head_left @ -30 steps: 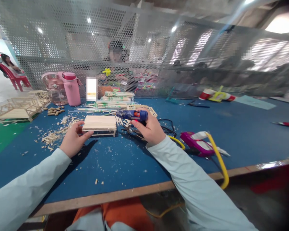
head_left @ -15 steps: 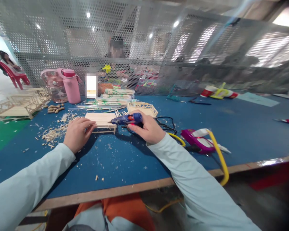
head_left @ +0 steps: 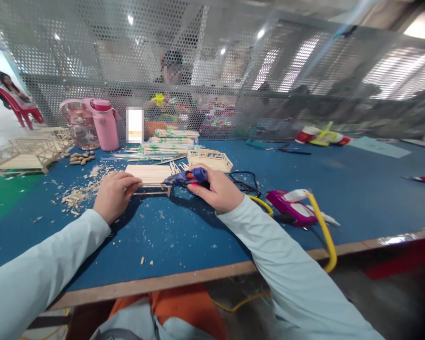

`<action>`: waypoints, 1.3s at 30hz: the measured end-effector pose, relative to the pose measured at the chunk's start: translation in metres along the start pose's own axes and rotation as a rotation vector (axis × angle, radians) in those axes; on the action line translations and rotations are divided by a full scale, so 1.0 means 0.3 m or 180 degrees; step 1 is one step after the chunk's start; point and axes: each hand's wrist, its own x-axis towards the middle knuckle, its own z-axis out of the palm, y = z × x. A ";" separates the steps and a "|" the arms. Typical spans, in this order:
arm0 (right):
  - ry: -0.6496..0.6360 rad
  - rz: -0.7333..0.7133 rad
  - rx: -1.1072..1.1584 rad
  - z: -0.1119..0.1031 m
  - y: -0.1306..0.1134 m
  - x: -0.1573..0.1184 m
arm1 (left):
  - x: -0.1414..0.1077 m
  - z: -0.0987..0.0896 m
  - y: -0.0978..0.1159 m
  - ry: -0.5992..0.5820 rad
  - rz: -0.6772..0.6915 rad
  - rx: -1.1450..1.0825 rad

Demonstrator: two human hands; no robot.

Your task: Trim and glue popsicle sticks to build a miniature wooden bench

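Note:
My right hand (head_left: 221, 189) is wrapped round a blue glue gun (head_left: 184, 177), its nozzle pointing left at the near right corner of a small wooden stick platform (head_left: 148, 173). The platform stands on short legs on the blue table. My left hand (head_left: 115, 193) pinches the platform's near edge at its left end, fingers closed; whether a loose stick is also between the fingertips, I cannot make out. Just behind the glue gun lies a wooden stick frame with a railing (head_left: 210, 161).
Wood scraps (head_left: 76, 196) are scattered on the left, near peanut-like pieces (head_left: 81, 158). A pink bottle (head_left: 105, 127) and bundled sticks (head_left: 173, 141) stand or lie behind. A purple tool (head_left: 292, 208) with a yellow cable is at right. Perforated metal (head_left: 212, 71) screens the back; people are beyond.
The glue gun's nozzle has shifted slightly right and down along the platform's near edge. My left hand stays almost where it was.

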 end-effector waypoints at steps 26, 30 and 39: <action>-0.0098 0.0031 -0.0136 -0.005 -0.005 0.001 | 0.003 -0.009 -0.001 -0.0134 -0.0112 -0.0076; -0.0089 0.0016 -0.0114 -0.006 -0.005 0.001 | 0.003 -0.011 0.000 -0.0147 -0.0119 -0.0073; -0.0143 0.0048 -0.0031 0.001 0.001 0.005 | 0.003 -0.008 -0.002 -0.0147 -0.0072 -0.0069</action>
